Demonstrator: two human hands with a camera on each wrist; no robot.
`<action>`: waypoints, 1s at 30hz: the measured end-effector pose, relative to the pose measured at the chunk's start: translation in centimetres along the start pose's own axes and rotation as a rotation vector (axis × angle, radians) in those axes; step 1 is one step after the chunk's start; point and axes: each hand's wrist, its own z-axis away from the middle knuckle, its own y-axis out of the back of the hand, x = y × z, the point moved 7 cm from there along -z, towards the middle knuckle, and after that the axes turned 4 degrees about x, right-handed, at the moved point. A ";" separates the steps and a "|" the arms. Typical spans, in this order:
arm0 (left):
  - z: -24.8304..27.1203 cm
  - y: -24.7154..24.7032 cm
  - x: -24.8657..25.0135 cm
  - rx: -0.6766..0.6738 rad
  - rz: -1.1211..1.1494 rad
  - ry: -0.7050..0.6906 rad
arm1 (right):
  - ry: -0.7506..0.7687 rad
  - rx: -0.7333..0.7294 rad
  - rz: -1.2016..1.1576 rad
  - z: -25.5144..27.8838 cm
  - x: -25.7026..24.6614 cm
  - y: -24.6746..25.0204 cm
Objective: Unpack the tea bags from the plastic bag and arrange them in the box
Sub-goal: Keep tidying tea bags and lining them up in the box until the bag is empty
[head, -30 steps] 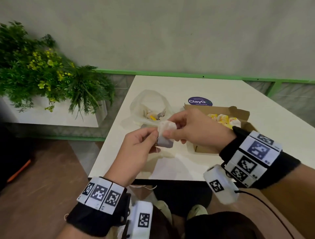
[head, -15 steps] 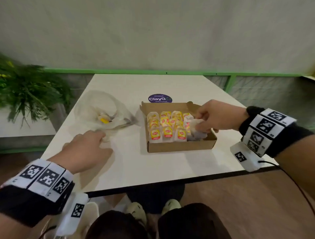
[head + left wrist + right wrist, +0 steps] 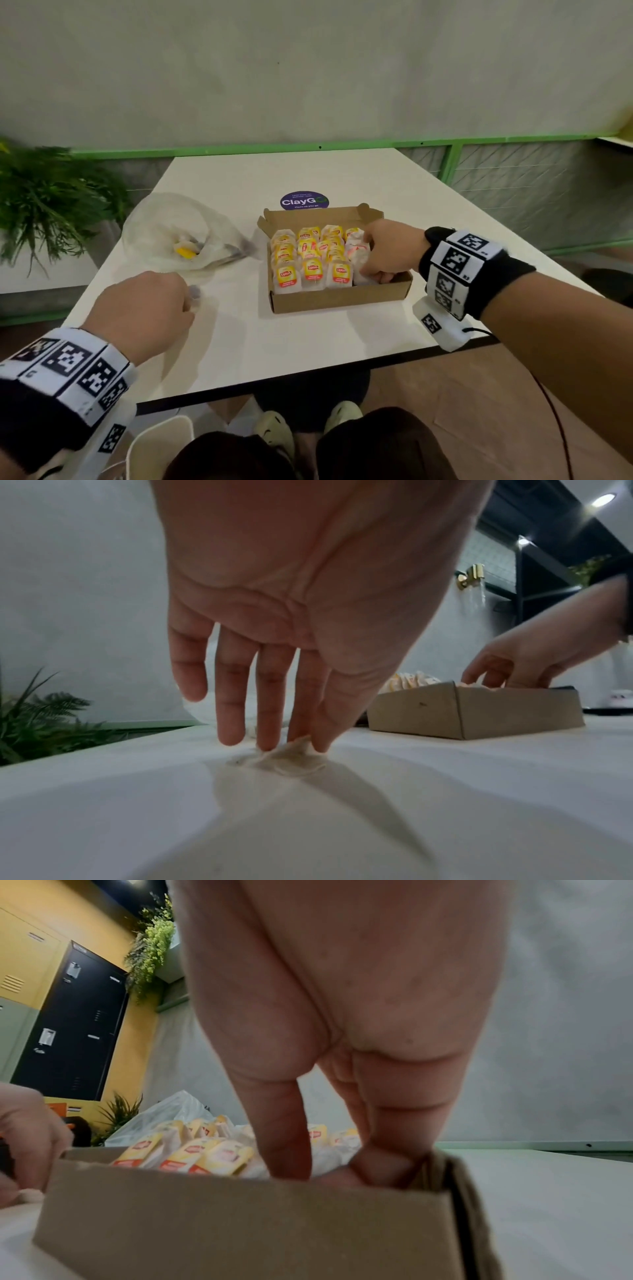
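Observation:
An open brown cardboard box [image 3: 335, 301] stands mid-table, holding rows of yellow-labelled tea bags [image 3: 313, 270]. My right hand [image 3: 370, 270] reaches into its right column, thumb and fingers curled down around a white tea bag [image 3: 356, 248]. In the right wrist view the right hand [image 3: 329, 1169] dips behind the box wall [image 3: 240, 1218]. To the left lies a clear plastic bag [image 3: 161, 226] with a few tea bags inside. In front of it my left hand [image 3: 190, 298] is on the table. In the left wrist view the left hand [image 3: 298, 746] pinches a small whitish tea bag [image 3: 291, 761] lying there.
A round purple sticker [image 3: 304, 201] is on the table behind the box. A green plant [image 3: 44, 205] stands off the table's left side. A green rail [image 3: 239, 149] runs along the wall. The table's front edge [image 3: 308, 377] is close to my knees.
The hands have parted from a shared tea bag. My right hand went into the box's right column. My left hand came down onto the table left of the box and pinches a small bag.

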 end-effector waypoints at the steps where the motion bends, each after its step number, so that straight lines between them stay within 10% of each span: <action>1: -0.1 0.1 0.2 0.012 -0.011 -0.014 | 0.000 -0.013 0.056 0.1 -0.2 -0.1; 18: -0.1 9.2 11.9 0.084 0.520 -0.427 | 0.066 0.144 -0.078 0.5 -0.3 -0.8; 30: -2.5 7.8 22.0 -0.018 0.634 -0.472 | 0.073 0.245 -0.335 3.9 2.6 4.8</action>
